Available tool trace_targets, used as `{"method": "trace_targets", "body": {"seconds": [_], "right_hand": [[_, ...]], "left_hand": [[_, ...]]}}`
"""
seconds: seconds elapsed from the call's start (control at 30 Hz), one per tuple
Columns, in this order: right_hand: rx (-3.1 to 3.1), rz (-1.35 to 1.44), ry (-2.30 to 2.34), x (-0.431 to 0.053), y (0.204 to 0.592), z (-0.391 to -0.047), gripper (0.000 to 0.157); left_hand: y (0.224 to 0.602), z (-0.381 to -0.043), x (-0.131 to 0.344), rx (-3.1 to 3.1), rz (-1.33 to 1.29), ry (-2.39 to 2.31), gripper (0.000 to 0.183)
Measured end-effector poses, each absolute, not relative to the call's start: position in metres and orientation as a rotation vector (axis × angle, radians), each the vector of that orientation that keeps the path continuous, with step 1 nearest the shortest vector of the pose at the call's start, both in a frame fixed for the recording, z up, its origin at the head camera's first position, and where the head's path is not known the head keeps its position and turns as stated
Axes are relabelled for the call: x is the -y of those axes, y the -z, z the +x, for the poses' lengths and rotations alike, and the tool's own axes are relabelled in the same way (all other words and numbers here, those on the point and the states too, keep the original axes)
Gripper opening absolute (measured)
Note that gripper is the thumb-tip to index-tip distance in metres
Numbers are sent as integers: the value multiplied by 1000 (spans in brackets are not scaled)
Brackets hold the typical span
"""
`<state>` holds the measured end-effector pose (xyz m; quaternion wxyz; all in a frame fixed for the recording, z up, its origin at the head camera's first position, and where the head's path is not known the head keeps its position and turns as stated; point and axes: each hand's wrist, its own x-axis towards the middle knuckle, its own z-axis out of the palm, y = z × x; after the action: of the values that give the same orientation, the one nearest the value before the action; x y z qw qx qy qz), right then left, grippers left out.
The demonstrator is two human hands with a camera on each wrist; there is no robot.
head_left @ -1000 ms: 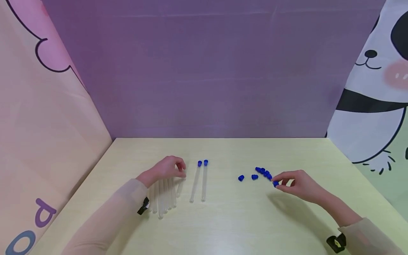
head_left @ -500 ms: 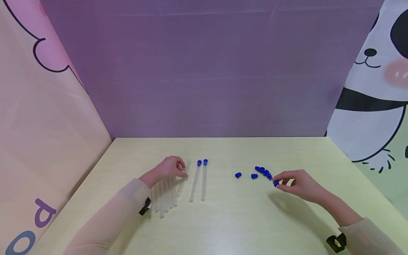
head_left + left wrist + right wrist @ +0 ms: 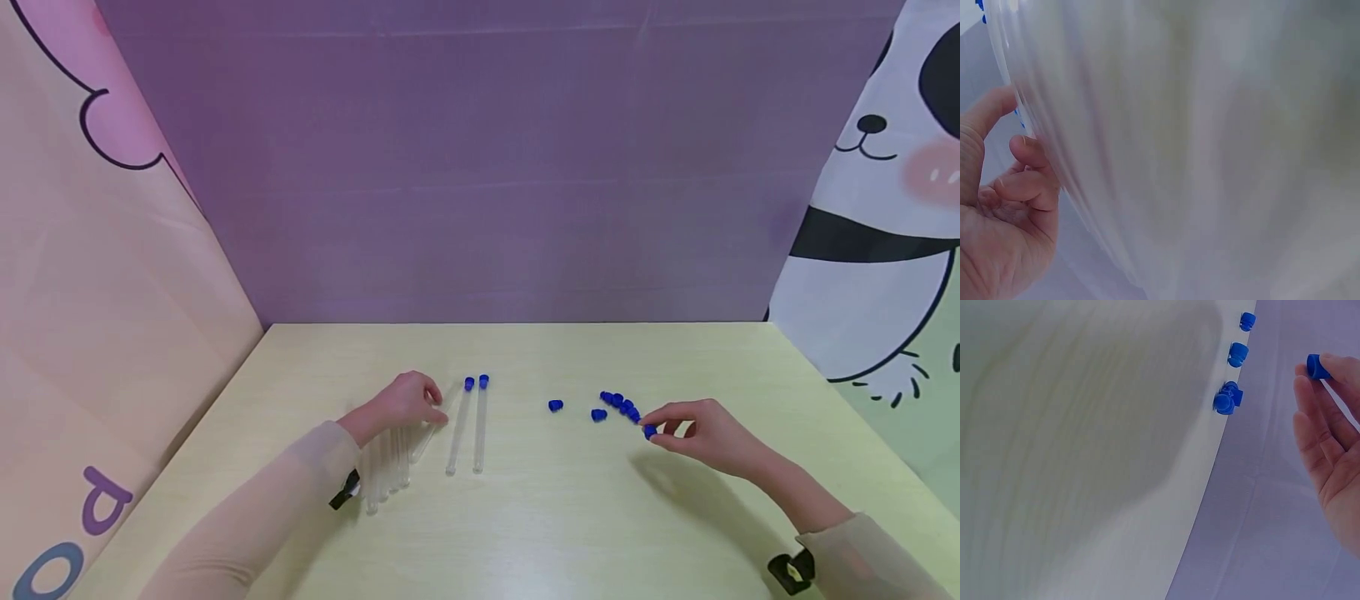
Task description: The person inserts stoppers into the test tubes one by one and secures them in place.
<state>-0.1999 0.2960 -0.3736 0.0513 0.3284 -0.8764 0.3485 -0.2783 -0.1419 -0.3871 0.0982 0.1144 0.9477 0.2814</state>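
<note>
In the head view my left hand (image 3: 408,400) pinches a clear test tube (image 3: 423,444) that lies tilted, with its far end past the fingertips. More clear test tubes (image 3: 386,471) lie side by side under that wrist. In the left wrist view the thumb (image 3: 999,103) and curled fingers meet the edge of the blurred tubes. Two tubes with blue caps (image 3: 482,433) lie just right of this hand. My right hand (image 3: 708,433) holds a blue cap (image 3: 1317,367) between thumb and forefinger, its hollow end showing in the right wrist view.
A row of loose blue caps (image 3: 618,402) lies left of my right hand. Two single caps sit farther left, one cap (image 3: 598,414) near the row and another cap (image 3: 555,406) nearer the tubes. A purple backdrop (image 3: 510,208) stands behind the pale table (image 3: 525,533).
My left hand has shifted slightly right, and its tube has tilted, far end rightward. The leftmost loose cap has rolled left and away. My right hand keeps still with its cap.
</note>
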Motion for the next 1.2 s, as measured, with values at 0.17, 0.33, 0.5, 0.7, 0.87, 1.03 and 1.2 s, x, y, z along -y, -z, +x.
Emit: {"method": "trace_targets", "body": {"seconds": [0.17, 0.33, 0.5, 0.7, 0.87, 1.03, 1.2], "right_hand": [[2655, 999, -1066, -295, 373, -201, 18], [2603, 985, -1045, -293, 373, -201, 19], [2533, 987, -1050, -291, 372, -204, 22], [2489, 1010, -1129, -286, 366, -207, 26], [2493, 998, -1177, -278, 359, -206, 25], [2477, 986, -1258, -270, 352, -208, 22], [2423, 1061, -1306, -261, 347, -212, 22]], "left_hand": [[386, -277, 142, -2802, 375, -854, 21], [378, -274, 144, -2793, 457, -951, 16], [367, -269, 146, -2837, 552, -1042, 12], [357, -260, 147, -2852, 599, -1140, 16], [352, -251, 145, -2820, 638, -1262, 15], [349, -240, 139, -2764, 681, -1372, 14], [347, -231, 131, -2721, 758, -1394, 13]]}}
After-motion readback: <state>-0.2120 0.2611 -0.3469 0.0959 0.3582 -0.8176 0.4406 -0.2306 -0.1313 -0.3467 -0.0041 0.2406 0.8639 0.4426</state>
